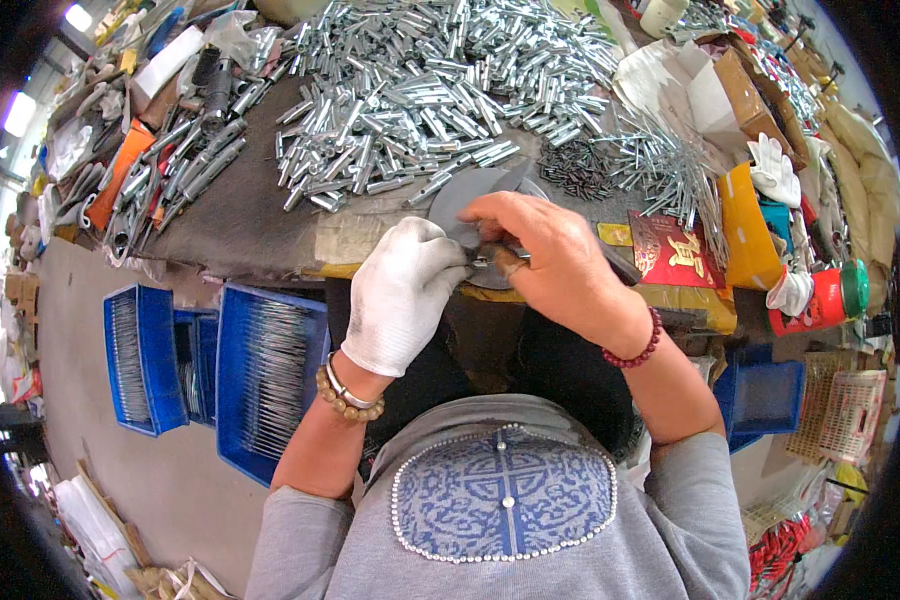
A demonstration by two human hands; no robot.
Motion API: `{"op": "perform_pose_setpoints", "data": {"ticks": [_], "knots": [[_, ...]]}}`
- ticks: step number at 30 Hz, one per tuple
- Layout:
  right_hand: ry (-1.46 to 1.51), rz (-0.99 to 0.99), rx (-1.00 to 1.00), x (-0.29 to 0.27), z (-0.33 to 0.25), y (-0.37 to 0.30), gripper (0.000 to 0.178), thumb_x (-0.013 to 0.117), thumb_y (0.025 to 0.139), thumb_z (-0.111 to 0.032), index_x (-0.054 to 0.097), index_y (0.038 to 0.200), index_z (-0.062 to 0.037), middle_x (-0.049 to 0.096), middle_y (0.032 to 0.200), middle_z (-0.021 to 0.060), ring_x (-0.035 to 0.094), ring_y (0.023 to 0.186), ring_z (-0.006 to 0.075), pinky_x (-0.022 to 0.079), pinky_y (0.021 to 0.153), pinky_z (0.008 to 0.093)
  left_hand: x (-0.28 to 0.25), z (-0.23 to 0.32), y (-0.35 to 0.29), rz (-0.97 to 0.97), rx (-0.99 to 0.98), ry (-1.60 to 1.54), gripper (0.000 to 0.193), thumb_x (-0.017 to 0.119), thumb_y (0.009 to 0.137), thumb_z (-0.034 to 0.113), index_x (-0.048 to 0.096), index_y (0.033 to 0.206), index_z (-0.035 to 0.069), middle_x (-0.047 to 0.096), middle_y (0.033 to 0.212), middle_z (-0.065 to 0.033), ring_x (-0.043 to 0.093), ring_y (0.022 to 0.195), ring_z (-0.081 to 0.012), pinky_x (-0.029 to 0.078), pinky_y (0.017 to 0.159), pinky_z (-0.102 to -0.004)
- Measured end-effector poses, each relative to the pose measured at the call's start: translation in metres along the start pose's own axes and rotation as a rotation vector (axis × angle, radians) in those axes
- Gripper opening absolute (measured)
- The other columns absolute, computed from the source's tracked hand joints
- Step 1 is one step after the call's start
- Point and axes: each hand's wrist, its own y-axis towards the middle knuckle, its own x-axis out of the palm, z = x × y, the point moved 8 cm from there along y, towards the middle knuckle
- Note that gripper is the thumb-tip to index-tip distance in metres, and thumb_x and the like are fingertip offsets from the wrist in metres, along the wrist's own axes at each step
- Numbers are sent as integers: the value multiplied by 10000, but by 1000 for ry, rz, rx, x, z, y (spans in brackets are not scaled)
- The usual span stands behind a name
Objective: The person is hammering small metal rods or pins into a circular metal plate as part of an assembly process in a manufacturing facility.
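The left hand (400, 300) and right hand (565, 265) had curled fingers by a gray disc (452, 200); I couldn't tell what they held. Shiny tubes (400, 115) lay beyond.

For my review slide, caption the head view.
Gloved left hand and bare right hand close together before heaped metal parts.

I see passable desk (235, 222) between the heaped tools (195, 165) and left hand (405, 290). Metal tube pile (400, 110) blocks ahead; small dark parts (578, 168), thin pins (660, 165) crowd beyond right hand (560, 255); yellow container (748, 225) stands farther right.
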Motion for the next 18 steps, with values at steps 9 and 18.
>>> {"op": "perform_pose_setpoints", "data": {"ticks": [9, 18], "knots": [[353, -13, 196, 7, 24, -11, 599, 714, 801, 110, 610, 1355, -93, 724, 973, 96, 714, 873, 227, 564, 803, 359, 1, -2, -2, 12, 9, 4, 131, 832, 803, 71, 752, 906, 58, 660, 958, -99, 678, 948, -299, 545, 845, -389], [108, -29, 40, -3, 8, 3, 526, 627, 819, 69, 592, 1322, -78, 720, 926, 189, 728, 903, 397, 574, 794, 470, -4, 7, 10, 37, 53, -16, 126, 796, 819, 45, 687, 876, 18, 643, 978, -153, 659, 971, -361, 544, 881, -420]]}}
